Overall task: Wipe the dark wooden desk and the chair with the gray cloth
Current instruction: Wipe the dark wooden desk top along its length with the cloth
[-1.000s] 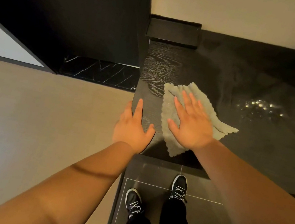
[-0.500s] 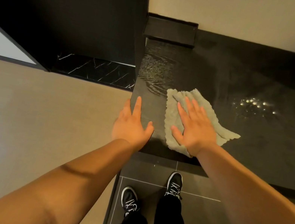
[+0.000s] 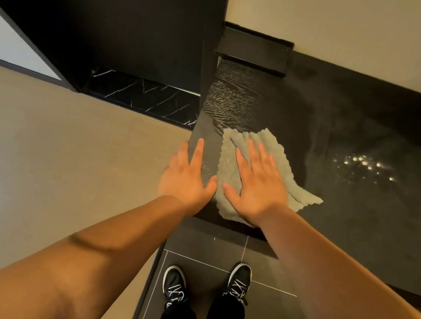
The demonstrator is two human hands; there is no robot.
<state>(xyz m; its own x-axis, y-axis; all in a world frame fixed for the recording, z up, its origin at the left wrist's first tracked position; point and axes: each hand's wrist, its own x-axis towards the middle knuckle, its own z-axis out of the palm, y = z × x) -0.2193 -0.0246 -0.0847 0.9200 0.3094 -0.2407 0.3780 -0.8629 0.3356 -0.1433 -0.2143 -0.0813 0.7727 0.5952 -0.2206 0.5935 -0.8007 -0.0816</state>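
Both hands (image 3: 227,187) lie flat, fingers straight, arms outstretched.

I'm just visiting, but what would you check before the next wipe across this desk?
1. Right hand flat on the gray cloth: ok.
2. Cloth fully on the dark wooden desk, near its front edge: ok.
3. Left hand rests open at the desk's left edge: ok.
4. Black box at the back stands apart from the cloth: ok.
5. Where the chair is: cannot tell, not in view.
6. Desk already clean to the right: cannot tell, only light reflections show.
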